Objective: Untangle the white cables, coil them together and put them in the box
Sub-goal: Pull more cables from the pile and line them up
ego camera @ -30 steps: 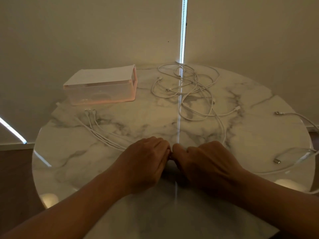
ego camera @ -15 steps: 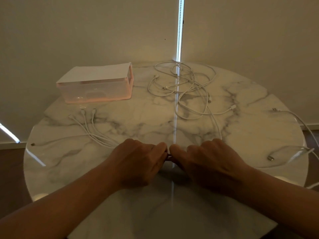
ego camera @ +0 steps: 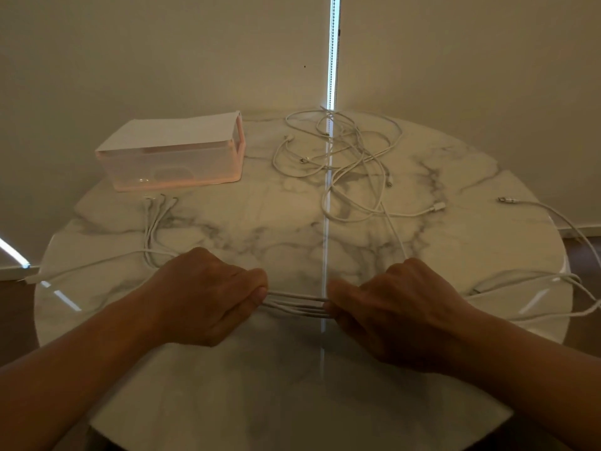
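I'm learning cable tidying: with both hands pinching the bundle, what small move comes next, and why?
Probably slide the right hand rightward along the bundle: the left hand pinches the strands taut, while their lengths beyond the right hand lie slack on the table.

Seems a dim room at home: marble table (ego camera: 292,229) beneath my left hand (ego camera: 208,297) and right hand (ego camera: 396,307), blinds (ego camera: 162,60) drawn beyond them.

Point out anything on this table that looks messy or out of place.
The tangled white cables at the far side lie in overlapping loops, unsorted. On the right, loose cables trail over the edge of the marble table. Nothing looks damaged or spilled.
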Action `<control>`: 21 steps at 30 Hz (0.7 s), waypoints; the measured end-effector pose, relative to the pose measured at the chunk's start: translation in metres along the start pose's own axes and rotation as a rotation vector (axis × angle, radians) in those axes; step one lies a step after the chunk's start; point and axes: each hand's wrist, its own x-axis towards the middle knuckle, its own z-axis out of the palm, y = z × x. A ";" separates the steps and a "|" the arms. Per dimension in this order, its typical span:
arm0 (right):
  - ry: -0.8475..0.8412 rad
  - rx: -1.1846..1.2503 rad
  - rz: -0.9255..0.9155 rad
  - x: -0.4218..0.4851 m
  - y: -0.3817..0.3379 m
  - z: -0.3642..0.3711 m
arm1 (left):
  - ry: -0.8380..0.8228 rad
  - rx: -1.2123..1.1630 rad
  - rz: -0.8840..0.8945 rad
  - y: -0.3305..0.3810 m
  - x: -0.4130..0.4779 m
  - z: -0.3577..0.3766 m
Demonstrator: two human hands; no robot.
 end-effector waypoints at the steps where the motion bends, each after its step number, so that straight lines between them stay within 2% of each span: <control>1: -0.002 0.005 0.004 -0.002 0.000 0.001 | 0.003 -0.004 0.000 -0.002 -0.002 -0.001; 12: -0.001 0.086 -0.011 -0.012 0.002 0.006 | 0.024 -0.027 0.009 -0.015 -0.013 -0.001; 21: -0.132 0.237 0.068 -0.009 0.015 0.005 | 0.040 -0.039 -0.054 -0.015 -0.017 0.013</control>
